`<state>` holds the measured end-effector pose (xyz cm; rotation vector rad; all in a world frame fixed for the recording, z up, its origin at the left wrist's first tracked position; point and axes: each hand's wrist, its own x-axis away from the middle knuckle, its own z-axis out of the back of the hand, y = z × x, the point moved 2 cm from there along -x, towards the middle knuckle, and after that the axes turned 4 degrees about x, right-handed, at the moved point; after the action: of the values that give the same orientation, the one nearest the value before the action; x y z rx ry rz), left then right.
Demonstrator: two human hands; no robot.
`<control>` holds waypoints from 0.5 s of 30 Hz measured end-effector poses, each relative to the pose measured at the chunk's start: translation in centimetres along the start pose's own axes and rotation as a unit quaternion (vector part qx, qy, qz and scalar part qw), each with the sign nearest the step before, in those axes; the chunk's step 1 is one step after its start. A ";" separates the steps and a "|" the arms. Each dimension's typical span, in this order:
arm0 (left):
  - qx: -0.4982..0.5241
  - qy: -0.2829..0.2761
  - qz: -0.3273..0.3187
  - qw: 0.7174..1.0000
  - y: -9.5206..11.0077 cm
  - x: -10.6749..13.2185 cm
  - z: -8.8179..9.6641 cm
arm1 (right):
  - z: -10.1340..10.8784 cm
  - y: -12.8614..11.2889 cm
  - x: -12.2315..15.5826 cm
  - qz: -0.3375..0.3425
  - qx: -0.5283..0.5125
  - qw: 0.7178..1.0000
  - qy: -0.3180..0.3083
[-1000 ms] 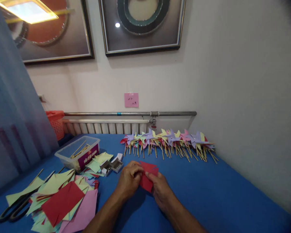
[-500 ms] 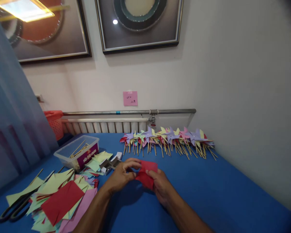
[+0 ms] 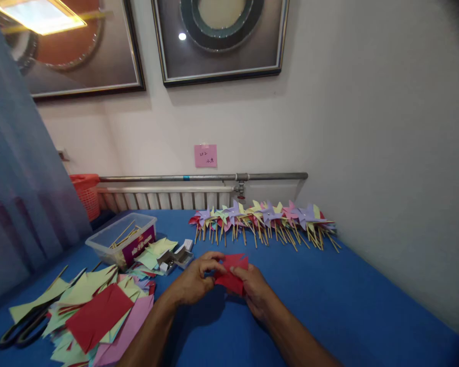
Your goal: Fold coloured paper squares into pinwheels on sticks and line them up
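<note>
A piece of red paper (image 3: 231,278) with slits cut into it is held above the blue tabletop, in front of me. My right hand (image 3: 257,293) grips its right side, thumb on top and fingers underneath. At the left edge of the paper, my left hand (image 3: 201,278) has its curled fingers and thumb on a corner. Left of that hand stand small open boxes (image 3: 183,258) with tiny metal pieces. A pile of cut paper sheets (image 3: 99,316) in several colours lies at the lower left, black-handled scissors (image 3: 26,326) beside it.
Finished paper pinwheels (image 3: 268,216) on sticks lie in a row along the table's back. A clear plastic tub (image 3: 122,234) holding sticks sits at the left. Behind the table are a radiator (image 3: 168,200) and a pipe (image 3: 275,176); a blue curtain (image 3: 26,178) hangs on the left.
The red paper has tilted and opened out slightly, its top slits now showing. My left fingers have shifted a little at its left edge. My right hand keeps its grip.
</note>
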<state>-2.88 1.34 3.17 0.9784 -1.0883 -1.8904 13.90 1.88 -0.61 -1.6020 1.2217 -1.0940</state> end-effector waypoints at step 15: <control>0.012 0.136 -0.008 0.991 -0.9 -0.7 -2.0 | 0.1 1.0 -1.6 0.088 0.091 0.990 0.059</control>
<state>-1.03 1.65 1.83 1.2211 -0.9456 -1.6984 13.54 3.27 -1.80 -1.2836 1.2751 -1.1630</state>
